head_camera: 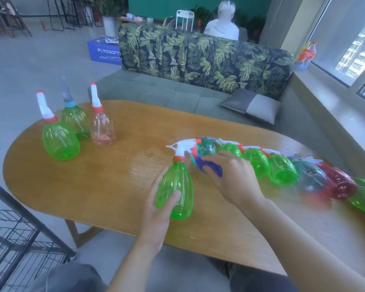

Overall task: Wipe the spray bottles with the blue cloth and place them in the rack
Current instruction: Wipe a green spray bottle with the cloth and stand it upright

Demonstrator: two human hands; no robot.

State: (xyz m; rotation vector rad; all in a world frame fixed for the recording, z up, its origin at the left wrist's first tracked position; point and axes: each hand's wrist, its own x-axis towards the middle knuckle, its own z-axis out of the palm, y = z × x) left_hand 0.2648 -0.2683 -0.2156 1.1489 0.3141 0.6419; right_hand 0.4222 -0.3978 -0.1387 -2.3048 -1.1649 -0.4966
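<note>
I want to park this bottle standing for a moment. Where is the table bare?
Bare: the wide table middle between the three standing bottles and the held green bottle, and the near left edge. Crowded: the right side, with its row of lying bottles.

Eleven spray bottles (176, 186), one blue cloth (211, 167), one rack (19, 239).

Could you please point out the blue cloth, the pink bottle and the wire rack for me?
Blue cloth (211, 167), head view, on the bunched fold under the right hand's fingers.
Pink bottle (103, 129), head view, on its clear body.
Wire rack (15, 239), head view, on its black mesh.
</note>
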